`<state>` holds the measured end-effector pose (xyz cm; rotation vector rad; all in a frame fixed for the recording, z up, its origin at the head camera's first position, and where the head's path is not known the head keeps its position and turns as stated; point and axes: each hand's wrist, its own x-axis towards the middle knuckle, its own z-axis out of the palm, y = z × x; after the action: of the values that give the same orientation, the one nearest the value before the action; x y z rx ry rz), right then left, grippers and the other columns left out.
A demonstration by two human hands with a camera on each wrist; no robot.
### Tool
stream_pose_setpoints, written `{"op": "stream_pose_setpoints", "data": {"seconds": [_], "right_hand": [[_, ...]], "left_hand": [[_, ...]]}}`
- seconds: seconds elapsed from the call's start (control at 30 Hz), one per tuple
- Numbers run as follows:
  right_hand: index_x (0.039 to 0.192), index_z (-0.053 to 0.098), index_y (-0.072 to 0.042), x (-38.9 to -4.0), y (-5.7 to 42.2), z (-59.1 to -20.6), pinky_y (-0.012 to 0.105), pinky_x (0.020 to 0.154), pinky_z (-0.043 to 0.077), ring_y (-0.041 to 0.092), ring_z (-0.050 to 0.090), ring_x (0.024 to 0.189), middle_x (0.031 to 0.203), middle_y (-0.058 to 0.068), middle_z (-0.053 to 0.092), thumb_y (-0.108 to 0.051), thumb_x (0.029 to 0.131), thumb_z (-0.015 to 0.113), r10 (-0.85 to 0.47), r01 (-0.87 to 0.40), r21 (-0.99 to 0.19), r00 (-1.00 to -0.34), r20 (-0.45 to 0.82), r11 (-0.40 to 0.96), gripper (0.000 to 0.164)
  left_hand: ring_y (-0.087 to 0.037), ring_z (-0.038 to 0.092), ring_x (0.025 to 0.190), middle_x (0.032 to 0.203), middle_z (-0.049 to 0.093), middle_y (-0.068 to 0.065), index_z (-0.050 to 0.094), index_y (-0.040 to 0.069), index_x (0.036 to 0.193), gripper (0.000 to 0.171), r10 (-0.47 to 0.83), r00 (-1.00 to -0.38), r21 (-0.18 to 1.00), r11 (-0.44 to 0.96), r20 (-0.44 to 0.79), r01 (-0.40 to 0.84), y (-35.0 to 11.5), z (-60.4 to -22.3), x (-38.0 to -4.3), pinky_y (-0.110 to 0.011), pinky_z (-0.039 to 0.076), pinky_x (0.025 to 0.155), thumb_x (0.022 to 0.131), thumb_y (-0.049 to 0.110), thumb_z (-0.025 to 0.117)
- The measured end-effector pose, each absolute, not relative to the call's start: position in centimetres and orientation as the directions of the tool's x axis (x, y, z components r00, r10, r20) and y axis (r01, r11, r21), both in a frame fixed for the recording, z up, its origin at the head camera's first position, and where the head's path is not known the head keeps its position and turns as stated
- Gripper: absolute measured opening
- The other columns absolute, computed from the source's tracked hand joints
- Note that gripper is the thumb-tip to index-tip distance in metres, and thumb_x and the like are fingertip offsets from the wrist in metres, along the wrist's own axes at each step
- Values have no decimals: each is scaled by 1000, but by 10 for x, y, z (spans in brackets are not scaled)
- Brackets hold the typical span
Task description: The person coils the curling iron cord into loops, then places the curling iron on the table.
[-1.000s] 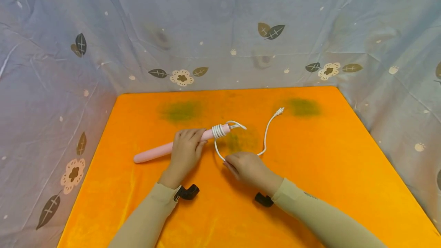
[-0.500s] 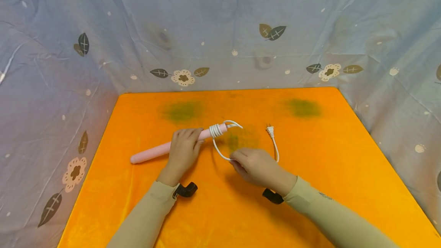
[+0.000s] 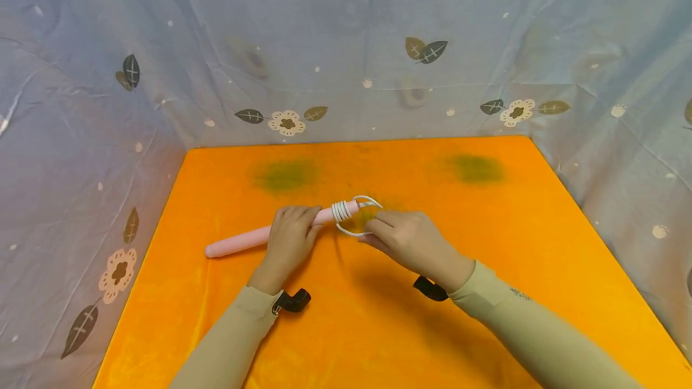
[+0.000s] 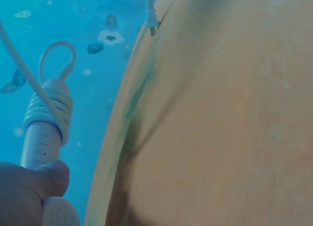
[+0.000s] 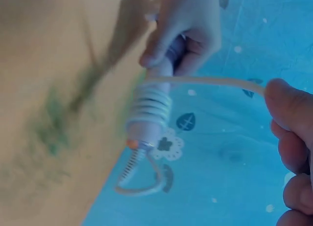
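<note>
A long, slim pink hair-styling wand (image 3: 238, 243) slants across the middle of the head view, its corded end up and to the right. Round its handle my left hand (image 3: 290, 236) is curled. White power cord (image 3: 341, 211) lies in several tight turns near that end, with a small loop standing out past the tip. To the right, my right hand (image 3: 408, 239) pinches the cord between thumb and fingers. The right wrist view has this stretch of cord (image 5: 210, 80) running taut from coils to thumb. The plug (image 4: 151, 23) dangles in the left wrist view; the right hand hides it from the head camera.
Under both hands is a table (image 3: 335, 329) with an orange cover and greenish smudges. A grey-blue curtain (image 3: 346, 29) with leaf and flower prints closes off the back and both sides. Black curved mounts (image 3: 292, 301) are on both wrists.
My right hand has risen and moved right with the cord, drawing the stretch to the coils shorter. The plug end has swung in and out of sight behind it. The left hand stays nearly still.
</note>
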<state>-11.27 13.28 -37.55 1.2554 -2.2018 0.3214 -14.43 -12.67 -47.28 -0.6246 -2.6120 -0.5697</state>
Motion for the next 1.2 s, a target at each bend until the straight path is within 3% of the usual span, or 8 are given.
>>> {"op": "stream_pose_setpoints", "data": {"seconds": [0.1,0.33,0.6,0.9,1.2], "right_hand": [[83,59,-10,-115,131,-366,21,44,37,8,39,53,70,-2,49,-32,93,65,-740,-853,92,-387,550,514,25],[86,63,-9,-128,122,-350,20,45,37,8,40,54,71,-1,51,-25,84,77,-759,-862,102,-374,533,496,21],[80,64,-11,-150,116,-347,21,45,38,9,44,52,67,-2,48,-32,81,77,-720,-851,80,-385,578,519,24],[79,69,-13,-180,115,-355,22,50,44,9,52,59,72,-3,56,-41,79,76,-686,-802,17,-499,530,597,29],[80,71,-22,-203,125,-374,24,56,44,5,50,65,76,-12,57,-46,80,74,-608,-706,-203,-695,383,679,24]], "left_hand": [[-29,59,102,110,67,-9,67,8,123,39,356,-818,272,818,453,507,-127,-475,-144,-46,39,95,87,19,74],[-30,60,102,110,68,-8,67,9,121,38,414,-780,223,799,469,558,-122,-479,-137,-47,40,94,85,17,76],[-26,60,99,108,68,-6,68,9,119,35,465,-731,190,764,500,617,-118,-483,-126,-45,40,92,85,16,75],[-25,59,97,108,68,-4,70,10,116,32,526,-658,177,692,539,699,-118,-487,-117,-44,41,91,85,17,76],[-24,60,98,110,68,-2,70,11,117,32,511,-605,172,661,611,731,-125,-491,-111,-44,42,92,86,21,74]]}}
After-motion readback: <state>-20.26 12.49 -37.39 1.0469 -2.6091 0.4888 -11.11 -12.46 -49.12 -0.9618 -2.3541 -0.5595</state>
